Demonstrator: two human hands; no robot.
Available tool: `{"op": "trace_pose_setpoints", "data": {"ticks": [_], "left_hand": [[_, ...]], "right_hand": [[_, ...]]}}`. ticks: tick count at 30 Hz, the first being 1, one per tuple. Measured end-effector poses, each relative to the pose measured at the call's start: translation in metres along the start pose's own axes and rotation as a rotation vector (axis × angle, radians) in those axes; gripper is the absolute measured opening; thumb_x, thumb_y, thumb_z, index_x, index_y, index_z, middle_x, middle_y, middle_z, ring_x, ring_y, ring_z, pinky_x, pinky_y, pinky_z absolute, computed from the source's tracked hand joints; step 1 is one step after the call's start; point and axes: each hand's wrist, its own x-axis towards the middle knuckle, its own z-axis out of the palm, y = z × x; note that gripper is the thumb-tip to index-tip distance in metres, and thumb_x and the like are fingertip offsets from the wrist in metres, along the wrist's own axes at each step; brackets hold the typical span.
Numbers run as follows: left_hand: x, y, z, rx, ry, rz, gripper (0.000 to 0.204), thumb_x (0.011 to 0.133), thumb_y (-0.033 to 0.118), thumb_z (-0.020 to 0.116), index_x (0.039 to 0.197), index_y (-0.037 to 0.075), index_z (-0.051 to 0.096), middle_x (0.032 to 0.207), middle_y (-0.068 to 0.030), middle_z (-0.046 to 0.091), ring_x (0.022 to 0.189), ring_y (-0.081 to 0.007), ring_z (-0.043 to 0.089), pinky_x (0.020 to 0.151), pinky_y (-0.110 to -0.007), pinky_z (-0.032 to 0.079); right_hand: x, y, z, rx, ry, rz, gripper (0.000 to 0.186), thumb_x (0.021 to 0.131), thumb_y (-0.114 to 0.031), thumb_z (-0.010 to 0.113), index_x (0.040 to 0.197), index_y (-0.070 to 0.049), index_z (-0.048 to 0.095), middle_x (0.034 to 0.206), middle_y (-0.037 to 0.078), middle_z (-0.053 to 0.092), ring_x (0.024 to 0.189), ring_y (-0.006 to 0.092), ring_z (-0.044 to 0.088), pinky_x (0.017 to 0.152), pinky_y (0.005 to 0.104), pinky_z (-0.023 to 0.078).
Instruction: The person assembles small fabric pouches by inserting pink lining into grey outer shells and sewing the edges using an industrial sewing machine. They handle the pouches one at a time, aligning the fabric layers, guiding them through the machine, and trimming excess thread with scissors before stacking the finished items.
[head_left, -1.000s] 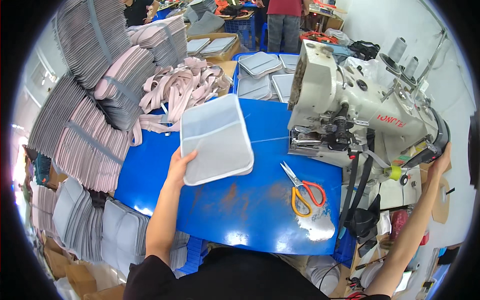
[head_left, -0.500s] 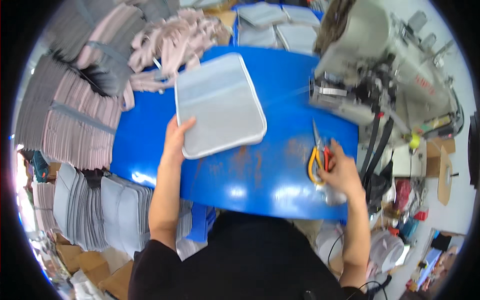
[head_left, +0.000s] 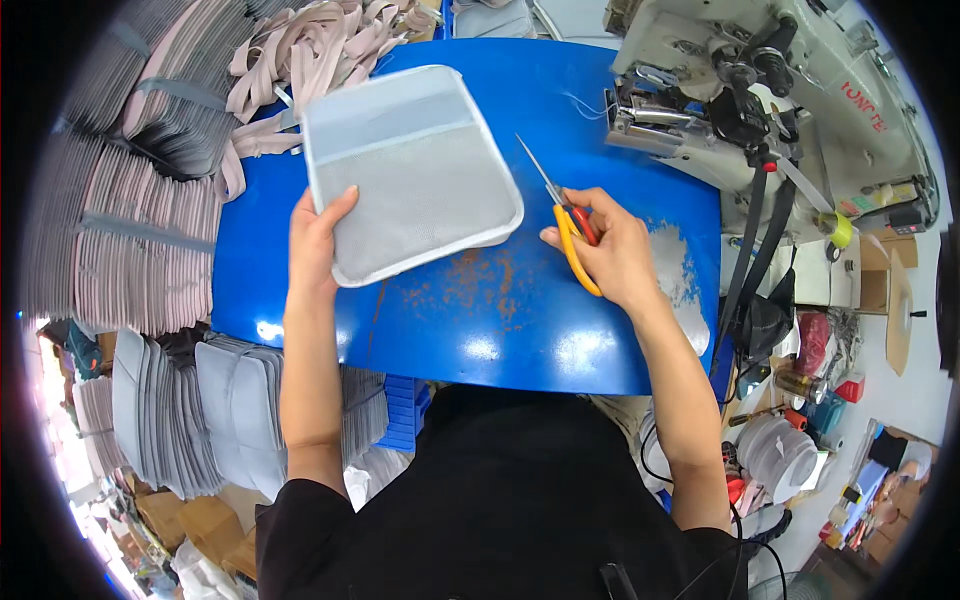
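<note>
My left hand (head_left: pixel 318 240) grips the lower left corner of a grey fabric panel (head_left: pixel 420 190) with white bound edges, its thumb lying on top. The panel is rounded at the corners, has a band across its upper part and is tilted above the blue table. In my right hand (head_left: pixel 610 245) is a pair of scissors (head_left: pixel 566 230) with yellow and red handles. Their blades point up and to the left, close to the panel's right edge but apart from it. Part of the handles is hidden by my fingers.
A sewing machine (head_left: pixel 690 110) stands at the right of the blue table (head_left: pixel 560 350). Pinkish strips (head_left: pixel 310 50) lie heaped at the far left. Tied stacks of grey and pink pieces (head_left: pixel 145 240) line the left side, with grey panels (head_left: pixel 240 400) below.
My right hand has lifted the scissors off the table at the right and brought them left toward the panel. The panel has shifted slightly left in my left hand.
</note>
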Motion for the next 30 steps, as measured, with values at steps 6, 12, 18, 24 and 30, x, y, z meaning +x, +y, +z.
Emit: {"op": "trace_pose_setpoints", "data": {"ticks": [6,12,18,24,30], "left_hand": [[-0.097,0.072,0.041,1.289,-0.367,0.699,0.054,0.085,0.003,0.061,0.139,0.012,0.064,0.11,-0.017,0.07,0.088,-0.0338,0.072,0.072,-0.041,0.06],[-0.116,-0.017,0.041,1.202,-0.793,0.575,0.061,0.083,0.013,0.074,0.142,0.011,0.059,0.13,-0.0144,0.064,0.11,-0.0326,0.068,0.086,-0.043,0.057],[-0.133,0.074,-0.134,1.356,-0.265,0.403,0.027,0.085,0.012,0.077,0.112,0.007,0.077,0.127,-0.0116,0.071,0.115,-0.0339,0.067,0.099,-0.044,0.054],[-0.216,0.109,-0.268,1.461,0.587,-0.021,0.023,0.089,0.015,0.075,0.109,0.006,0.077,0.117,-0.0108,0.074,0.106,-0.0317,0.07,0.092,-0.042,0.055],[-0.246,0.144,-0.356,2.143,1.055,0.419,0.034,0.087,0.016,0.072,0.121,0.012,0.074,0.124,-0.0144,0.072,0.113,-0.0351,0.068,0.099,-0.045,0.054]], "right_hand": [[-0.029,0.058,-0.02,-0.342,0.202,-0.02,0.061,0.083,-0.018,0.08,0.138,-0.008,0.055,0.115,0.022,0.073,0.098,0.04,0.074,0.082,0.0447,0.058],[-0.033,0.114,-0.049,-0.535,0.211,-0.234,0.047,0.1,-0.011,0.066,0.145,-0.001,0.056,0.137,0.025,0.055,0.128,0.0372,0.057,0.106,0.0442,0.047],[-0.041,0.099,-0.05,-0.433,0.331,-0.331,0.039,0.102,-0.016,0.067,0.139,-0.006,0.065,0.138,0.017,0.059,0.127,0.0308,0.059,0.106,0.0397,0.047],[-0.043,0.072,-0.031,-0.199,0.292,-0.434,0.033,0.102,-0.011,0.067,0.133,-0.001,0.067,0.135,0.018,0.061,0.127,0.0323,0.059,0.106,0.0423,0.048],[-0.024,0.035,-0.011,-0.232,0.202,-0.535,0.033,0.1,-0.006,0.066,0.132,0.002,0.066,0.135,0.019,0.06,0.127,0.0327,0.059,0.107,0.0418,0.046]]}}
